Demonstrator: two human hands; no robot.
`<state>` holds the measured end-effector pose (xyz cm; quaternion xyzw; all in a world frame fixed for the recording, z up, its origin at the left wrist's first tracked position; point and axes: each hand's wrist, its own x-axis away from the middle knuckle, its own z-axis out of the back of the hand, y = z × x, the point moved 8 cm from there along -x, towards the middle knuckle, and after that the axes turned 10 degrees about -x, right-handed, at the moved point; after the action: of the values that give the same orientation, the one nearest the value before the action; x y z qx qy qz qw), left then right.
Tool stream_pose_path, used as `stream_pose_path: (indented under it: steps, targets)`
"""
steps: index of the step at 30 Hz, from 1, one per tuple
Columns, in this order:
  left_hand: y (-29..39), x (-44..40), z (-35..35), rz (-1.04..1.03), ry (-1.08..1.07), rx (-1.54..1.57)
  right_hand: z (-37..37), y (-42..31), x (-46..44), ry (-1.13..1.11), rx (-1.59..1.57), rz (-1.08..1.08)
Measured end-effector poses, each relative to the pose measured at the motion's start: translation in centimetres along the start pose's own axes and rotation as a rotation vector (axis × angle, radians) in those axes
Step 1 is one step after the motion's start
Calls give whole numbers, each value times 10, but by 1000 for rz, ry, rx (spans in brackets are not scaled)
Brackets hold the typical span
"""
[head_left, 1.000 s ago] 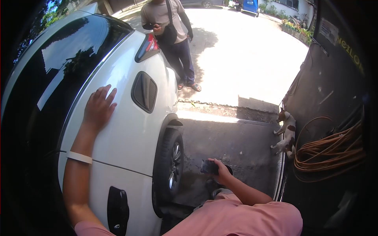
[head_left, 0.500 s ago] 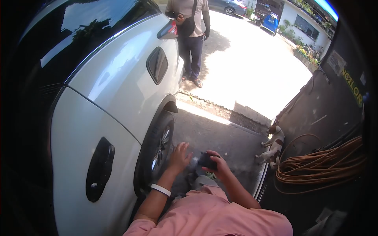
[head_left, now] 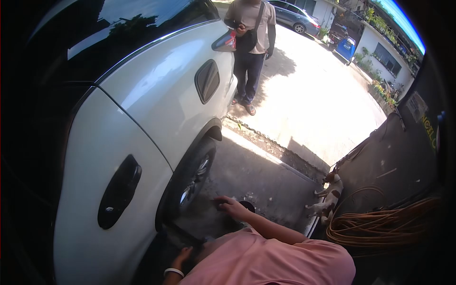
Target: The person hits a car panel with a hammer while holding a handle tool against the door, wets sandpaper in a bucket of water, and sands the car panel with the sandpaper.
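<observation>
My right hand [head_left: 232, 209] is in front of my body, beside the rear wheel [head_left: 197, 175], its fingers curled over a dark phone that shows only in part beneath them. Low by my waist, my left hand [head_left: 182, 257] is in shadow below the wheel, next to a dark strip [head_left: 183, 232]; its fingers are partly hidden, and whether it holds anything is unclear. The white car [head_left: 152, 90] stands on the left, with a black door handle [head_left: 119, 192] and a closed flap-like side window [head_left: 207, 81].
A person [head_left: 251, 42] with a shoulder bag stands behind the car. A dog [head_left: 328, 197] is by the right wall [head_left: 384, 161], near coiled orange hose [head_left: 380, 228]. Farther off are a grey car [head_left: 294, 18], a blue vehicle [head_left: 346, 47] and plants [head_left: 384, 92].
My left hand left the car's side panel, crossed in front of the wheel and dropped to my waist. My right hand moved left and turned, hiding most of the phone. The view shifted.
</observation>
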<state>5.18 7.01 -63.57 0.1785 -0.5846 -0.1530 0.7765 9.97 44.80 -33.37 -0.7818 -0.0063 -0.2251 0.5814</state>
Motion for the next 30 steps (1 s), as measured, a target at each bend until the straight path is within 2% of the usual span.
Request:
stream_pose_path:
  steps: [1, 2, 5, 9, 10, 12, 13, 14, 15, 16, 18, 19, 20, 21, 22, 24, 26, 27, 29, 30]
  targets:
    - [18, 0, -6, -11, -1, 49, -13, -16, 1, -64, 138, 30]
    - [40, 0, -10, -146, 135, 203, -22, -26, 0, -132, 271, 64]
    - [112, 14, -55, -376, 146, 457, -18, -18, -10, -279, 368, 83]
    - [172, 7, -84, -252, 240, 309, 30, -37, 8, -379, 392, 83]
    - [183, -6, -89, -271, 213, 168, 57, -24, 2, -371, 342, 74]
    - [214, 12, -95, -147, 389, 153, 123, 10, -8, -239, 261, -140]
    - [241, 37, -99, -158, 408, 112, 154, 46, -22, -252, 20, -88]
    - [274, 63, -98, -170, 421, 56, 178, 35, -21, -202, 103, -166]
    - [296, 77, -98, -188, 429, -11, 195, 26, -20, -181, -2, -243]
    - [300, 75, -108, -131, 346, -43, 216, 26, -30, -209, 105, -204]
    - [326, 79, -94, -231, 302, -23, 277, 94, -72, -193, 115, -269]
    - [365, 111, -48, -63, 384, 139, 297, 124, -90, -175, 121, -301]
    - [377, 136, 5, -148, 714, 284, 307, 131, -99, -157, 155, -366]
    - [399, 181, 63, -175, 1143, 7, 319, 136, -108, -135, 195, -432]
    - [426, 234, 112, -116, 1448, -193, 333, 144, -114, -107, 236, -499]
    - [435, 312, 178, 82, 1854, -362, 352, 200, -154, -219, 571, -328]
    - [430, 364, 226, 267, 2160, -492, 357, 231, -190, -281, 820, -56]
    - [412, 378, 250, 419, 2237, -719, 360, 252, -200, -293, 862, -95]
    - [372, 380, 292, 647, 2195, -684, 367, 292, -226, -325, 954, -170]
    - [347, 377, 305, 600, 2279, -550, 369, 307, -233, -346, 959, -212]
